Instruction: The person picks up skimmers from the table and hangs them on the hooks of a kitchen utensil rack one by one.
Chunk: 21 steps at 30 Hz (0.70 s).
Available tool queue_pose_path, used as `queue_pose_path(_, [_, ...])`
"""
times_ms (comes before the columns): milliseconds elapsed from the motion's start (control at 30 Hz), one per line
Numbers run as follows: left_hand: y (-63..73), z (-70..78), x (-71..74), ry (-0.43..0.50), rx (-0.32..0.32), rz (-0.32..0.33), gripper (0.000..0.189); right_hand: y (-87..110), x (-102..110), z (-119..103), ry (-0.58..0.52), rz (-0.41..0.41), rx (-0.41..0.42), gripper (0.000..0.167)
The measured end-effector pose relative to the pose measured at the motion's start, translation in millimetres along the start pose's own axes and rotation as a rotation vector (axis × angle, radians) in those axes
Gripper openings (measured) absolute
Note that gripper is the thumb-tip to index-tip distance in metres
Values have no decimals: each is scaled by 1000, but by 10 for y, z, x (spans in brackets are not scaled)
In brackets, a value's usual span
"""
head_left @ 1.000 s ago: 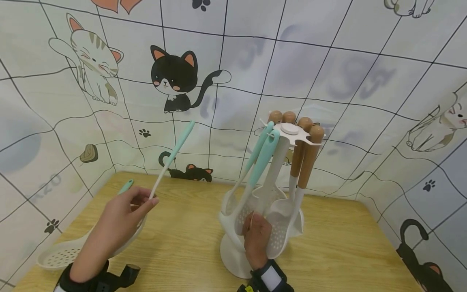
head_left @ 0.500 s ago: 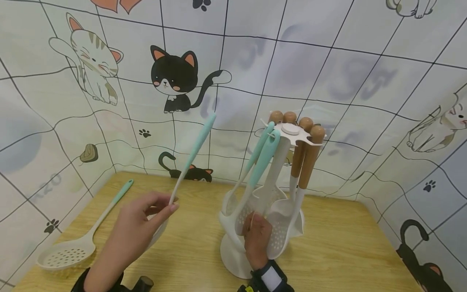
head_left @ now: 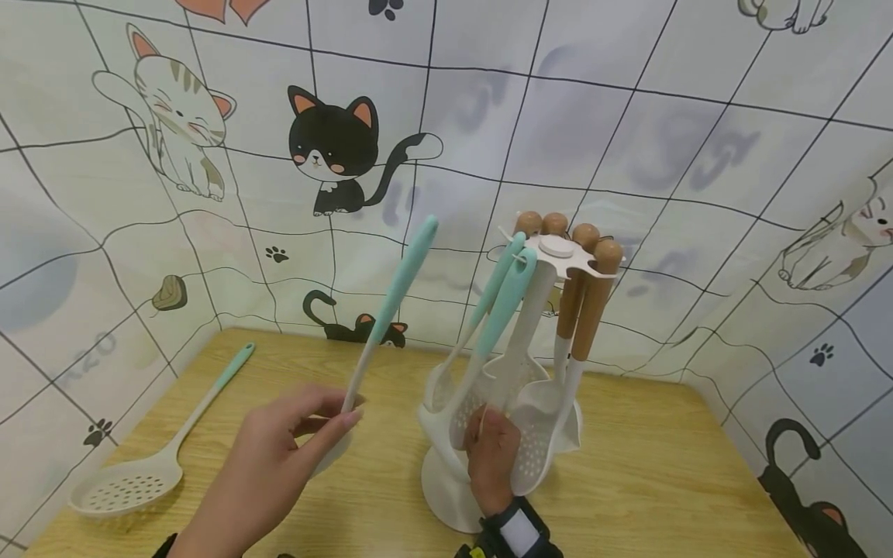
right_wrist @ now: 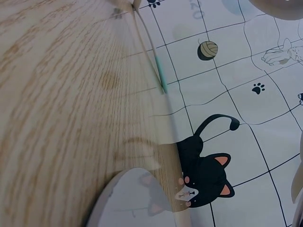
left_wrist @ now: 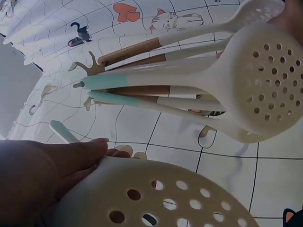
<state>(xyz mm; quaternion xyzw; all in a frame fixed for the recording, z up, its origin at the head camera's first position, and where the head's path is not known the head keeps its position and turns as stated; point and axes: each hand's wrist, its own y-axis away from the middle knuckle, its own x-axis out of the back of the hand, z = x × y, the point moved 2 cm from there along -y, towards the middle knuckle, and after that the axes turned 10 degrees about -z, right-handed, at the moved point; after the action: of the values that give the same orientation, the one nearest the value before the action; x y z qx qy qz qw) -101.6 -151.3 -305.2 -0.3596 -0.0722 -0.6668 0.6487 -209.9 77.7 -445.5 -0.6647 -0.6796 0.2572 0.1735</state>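
My left hand (head_left: 279,457) pinches a white skimmer by its shaft, left of the utensil stand. The held skimmer's mint handle (head_left: 405,283) points up and leans right; its perforated head (left_wrist: 135,172) fills the bottom of the left wrist view. My right hand (head_left: 492,457) has its fingers curled round the lower post of the white utensil stand (head_left: 556,246), partly hidden among the hanging tools. On that stand hang mint-handled utensils (head_left: 509,298), one with a perforated head (left_wrist: 227,75) in the left wrist view, and several wooden-handled utensils (head_left: 593,310).
Another mint-handled skimmer (head_left: 167,465) lies on the wood-grain table (head_left: 656,473) at the left. A wall cover (head_left: 474,124) printed with cats rises behind and at both sides. The stand's round base (right_wrist: 132,203) shows low in the right wrist view.
My left hand has moved right with the skimmer, bringing it closer to the stand and uncovering the skimmer on the table. The right hand and the stand hold still.
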Motion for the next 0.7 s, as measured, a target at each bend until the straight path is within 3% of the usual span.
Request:
queue_pose_path(167, [29, 57, -50, 35, -80, -59, 12, -8, 1, 8, -25, -5, 15, 65])
queue_pose_path(367, [54, 108, -88, 117, -92, -136, 10, -7, 3, 23, -45, -1, 48, 64])
queue_pose_path(700, [38, 185, -232, 223, -170, -270, 9, 2, -6, 25, -62, 15, 4, 65])
